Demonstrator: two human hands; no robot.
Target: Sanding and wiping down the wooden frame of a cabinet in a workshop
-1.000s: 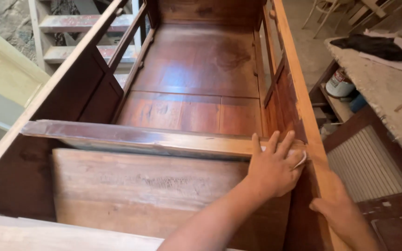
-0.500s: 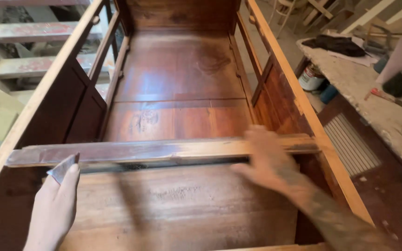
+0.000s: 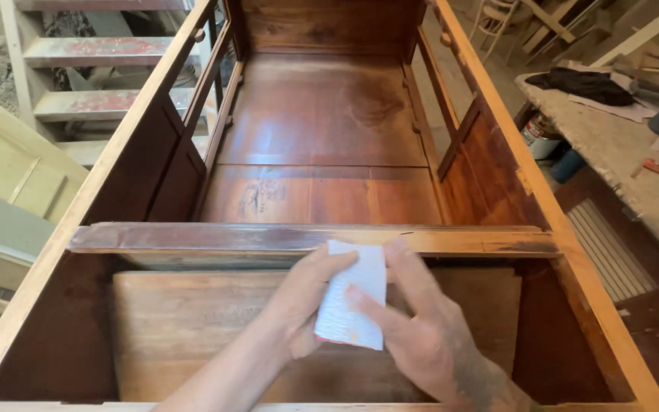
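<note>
just below the cross rail (image 3: 299, 238) of the wooden cabinet (image 3: 322, 130), i hold a white folded sheet (image 3: 352, 297) between both hands. left hand (image 3: 306, 297) and right hand (image 3: 421, 336) have their fingers (image 3: 368, 301) clamped on it.

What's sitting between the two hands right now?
In the head view, a folded white sheet, likely sandpaper, lies between the left hand and right hand; both grip it just below the cabinet's wooden crossbar.

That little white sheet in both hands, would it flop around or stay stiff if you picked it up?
Probably floppy: the white sheet looks thin and bends slightly between the left hand and right hand. Likely very light. Its textured face suggests it isn't slippery.
</note>
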